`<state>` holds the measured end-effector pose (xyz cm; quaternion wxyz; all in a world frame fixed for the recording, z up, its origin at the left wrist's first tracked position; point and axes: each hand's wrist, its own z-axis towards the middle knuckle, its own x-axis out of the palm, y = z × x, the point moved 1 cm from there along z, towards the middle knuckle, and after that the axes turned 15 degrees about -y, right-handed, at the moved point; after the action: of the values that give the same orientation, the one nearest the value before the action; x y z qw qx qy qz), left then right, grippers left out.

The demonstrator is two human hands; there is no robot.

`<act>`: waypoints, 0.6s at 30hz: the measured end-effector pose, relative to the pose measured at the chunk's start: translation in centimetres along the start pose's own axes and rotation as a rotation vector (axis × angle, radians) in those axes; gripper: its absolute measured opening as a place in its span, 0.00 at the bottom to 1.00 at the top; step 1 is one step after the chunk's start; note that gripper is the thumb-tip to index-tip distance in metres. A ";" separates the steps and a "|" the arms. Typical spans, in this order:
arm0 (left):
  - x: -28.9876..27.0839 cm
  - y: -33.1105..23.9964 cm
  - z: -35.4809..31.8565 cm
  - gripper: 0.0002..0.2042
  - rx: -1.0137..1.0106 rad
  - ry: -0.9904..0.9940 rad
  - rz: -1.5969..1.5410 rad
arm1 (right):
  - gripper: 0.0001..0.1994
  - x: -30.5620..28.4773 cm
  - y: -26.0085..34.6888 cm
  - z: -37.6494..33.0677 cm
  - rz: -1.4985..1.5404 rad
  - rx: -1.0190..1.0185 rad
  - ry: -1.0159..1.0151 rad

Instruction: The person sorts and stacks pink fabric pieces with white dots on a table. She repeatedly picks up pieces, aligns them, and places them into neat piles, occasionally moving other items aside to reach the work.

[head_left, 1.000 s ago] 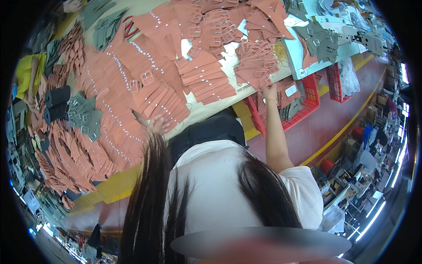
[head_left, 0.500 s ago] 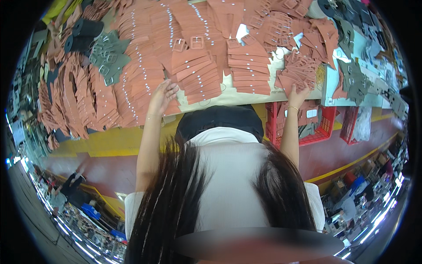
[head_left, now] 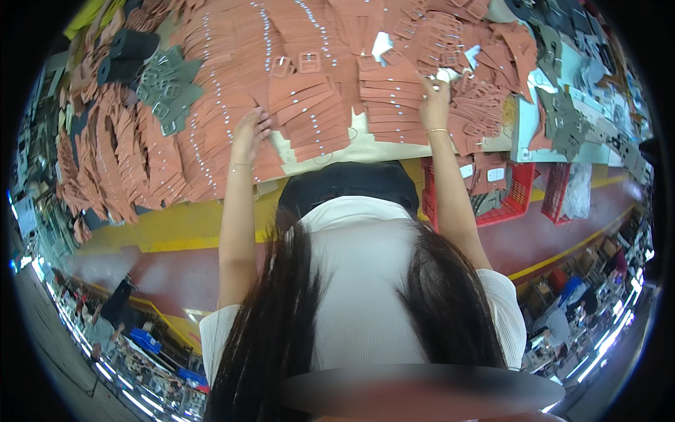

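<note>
My left hand (head_left: pixel 250 133) lies fingers spread on a row of terracotta leather straps (head_left: pixel 218 133) with silver studs, near the table's front edge. My right hand (head_left: pixel 434 95) reaches further up, its fingers pinched on a small pale piece (head_left: pixel 446 74) among brown buckled straps (head_left: pixel 390 91). A fan of short brown straps (head_left: pixel 313 116) lies between the two hands on the pale table top (head_left: pixel 365 149). Both arms come up past my white top and long dark hair.
Grey-green leather pieces (head_left: pixel 165 88) lie at the upper left and more grey pieces (head_left: pixel 562 123) at the right. Red plastic crates (head_left: pixel 503 193) stand under the table on the right. A yellow floor stripe (head_left: pixel 162 235) runs below the table. People stand at the lower left.
The view has swung so the table sits more centred. My left hand has come up onto the studded straps, and my right hand has reached higher into the buckled straps.
</note>
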<state>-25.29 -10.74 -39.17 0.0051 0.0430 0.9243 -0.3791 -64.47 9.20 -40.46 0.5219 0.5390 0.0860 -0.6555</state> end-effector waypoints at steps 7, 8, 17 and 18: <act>1.5 -0.1 2.8 0.17 0.064 -0.080 0.124 | 0.35 0.7 1.1 -1.2 -0.142 0.053 0.104; 1.7 -0.2 3.0 0.18 0.068 -0.087 0.145 | 0.35 0.7 1.1 -1.3 -0.150 0.055 0.118; 3.5 -1.3 3.6 0.18 0.137 -0.130 0.437 | 0.32 0.2 0.9 -2.9 -0.145 0.065 0.125; 3.7 -1.2 3.6 0.17 0.137 -0.132 0.412 | 0.32 0.1 0.9 -3.0 -0.144 0.079 0.137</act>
<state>-29.13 -13.88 -41.03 0.1399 0.2064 0.8657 -0.4340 -61.94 10.83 -41.33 0.4447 0.5951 0.1342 -0.6558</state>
